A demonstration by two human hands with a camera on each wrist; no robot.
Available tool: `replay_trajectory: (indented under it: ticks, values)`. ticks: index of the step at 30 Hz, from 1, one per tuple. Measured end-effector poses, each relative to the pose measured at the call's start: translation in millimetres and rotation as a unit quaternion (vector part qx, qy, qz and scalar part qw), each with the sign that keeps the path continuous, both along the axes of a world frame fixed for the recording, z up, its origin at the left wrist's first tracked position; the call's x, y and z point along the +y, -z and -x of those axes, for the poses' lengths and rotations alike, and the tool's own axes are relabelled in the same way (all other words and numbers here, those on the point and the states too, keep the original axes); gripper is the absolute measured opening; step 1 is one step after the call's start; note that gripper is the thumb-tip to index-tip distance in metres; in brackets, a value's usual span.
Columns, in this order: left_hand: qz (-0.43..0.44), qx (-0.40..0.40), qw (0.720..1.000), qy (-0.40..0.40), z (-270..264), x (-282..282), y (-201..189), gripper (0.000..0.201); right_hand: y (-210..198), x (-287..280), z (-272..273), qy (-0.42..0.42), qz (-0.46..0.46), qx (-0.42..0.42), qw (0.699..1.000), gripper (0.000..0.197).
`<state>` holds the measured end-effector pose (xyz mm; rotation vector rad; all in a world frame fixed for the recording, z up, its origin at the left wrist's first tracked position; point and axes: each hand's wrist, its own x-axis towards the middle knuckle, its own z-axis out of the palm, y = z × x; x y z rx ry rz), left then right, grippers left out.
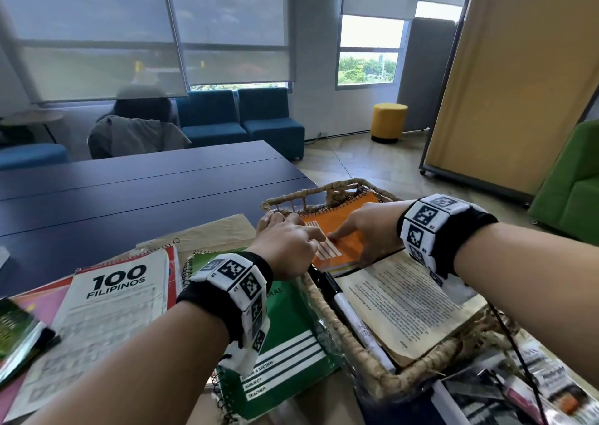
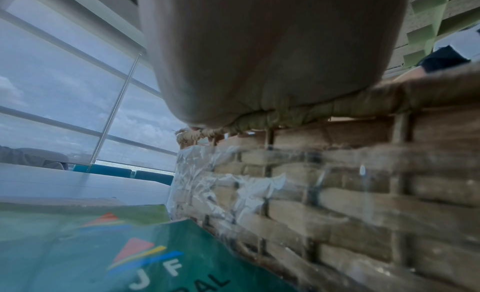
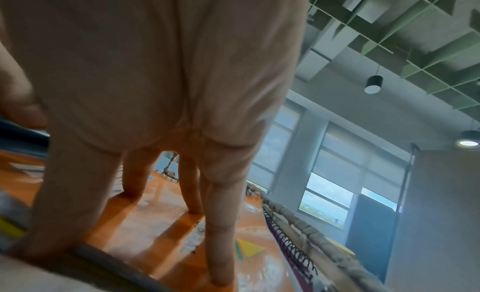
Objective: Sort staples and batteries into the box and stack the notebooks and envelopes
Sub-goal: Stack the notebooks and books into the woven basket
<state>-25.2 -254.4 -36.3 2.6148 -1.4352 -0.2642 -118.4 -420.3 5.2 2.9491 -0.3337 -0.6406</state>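
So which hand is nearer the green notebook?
Left. The left hand reaches over the green notebook to the basket rim; the right hand presses the orange notebook inside the basket.

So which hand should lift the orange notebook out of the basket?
Probably the right hand: its fingers are already spread on the orange notebook. The left hand sits at the basket rim, touching only the cover's edge.

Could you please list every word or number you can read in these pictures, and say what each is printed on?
"100 FILIPINOS": white spiral-bound booklet.
"JF": green spiral notebook; partial word "RAL" below.
"SUBJECT", "TEACHER": same notebook's lower cover lines.
Too blurred or small: open yellowed book page, orange spiral notebook, white marker, magazines.
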Motion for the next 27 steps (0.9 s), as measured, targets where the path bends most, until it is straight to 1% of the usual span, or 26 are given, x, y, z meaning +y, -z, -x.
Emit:
replay_trajectory:
  ticks: [8, 13, 18, 21, 23, 25, 26, 27]
  values:
    - [0.003, -0.002, 1.0, 0.0, 1.2, 1.9, 0.9, 0.042, 0.3, 3.0, -3.1, 0.014, 0.009, 0.0, 1.0, 0.083]
    - [0.002, 0.002, 1.0, -0.006, 8.2, 9.0, -6.5, 0.041, 2.4, 9.5, -3.0, 0.024, 0.01, 0.003, 1.0, 0.084]
    - [0.047, 0.016, 0.999, 0.011, 11.8, 14.1, -6.8, 0.04, 5.1, 11.3, 0.3, 0.028, 0.019, 0.002, 0.999, 0.085]
    - [0.04, 0.012, 0.999, 0.02, 14.0, 19.2, -8.7, 0.041, 7.7, 13.0, 0.5, 0.039, 0.005, 0.001, 0.999, 0.084]
    - [0.036, 0.028, 0.999, 0.027, 13.0, 19.1, -6.0, 0.045, 8.4, 12.3, 2.7, 0.046, -0.003, -0.001, 0.999, 0.082]
    - [0.033, 0.028, 0.998, 0.04, 12.2, 26.3, -3.8, 0.055, 7.8, 14.8, 6.1, 0.052, -0.012, -0.017, 0.998, 0.072]
    - [0.036, 0.03, 0.998, 0.05, 13.6, 31.6, -4.9, 0.056, 6.4, 16.8, 8.9, 0.055, -0.016, -0.03, 0.998, 0.066]
    - [0.039, 0.034, 0.997, 0.06, 16.0, 37.7, -8.0, 0.052, 5.7, 16.9, 10.5, 0.059, -0.019, -0.05, 0.997, 0.06]
